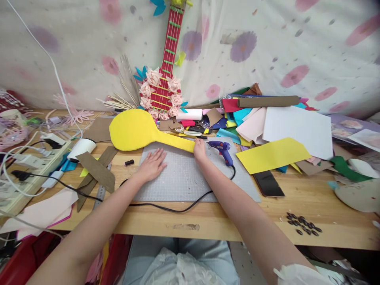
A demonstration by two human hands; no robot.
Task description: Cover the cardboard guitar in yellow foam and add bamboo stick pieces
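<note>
A yellow instrument-shaped cutout (133,128), with a rounded body at left and a long neck, extends across the back of the grey cutting mat (178,180). My right hand (200,149) is closed around the end of its neck. Flat on the mat, fingers spread, rests my left hand (152,164), just below the yellow body and apart from it. Right of my right hand lies a purple hot glue gun (222,149), its black cord curving over the mat. A small black cylinder (129,162) sits left of my left hand.
Behind stands a red decorated guitar model (166,63) with pink paper flowers. Coloured sheets (273,156), a black phone (268,183) and several dark beads (304,225) lie at right. A power strip (32,166), brown strips (96,172) and a white roll (83,149) occupy the left.
</note>
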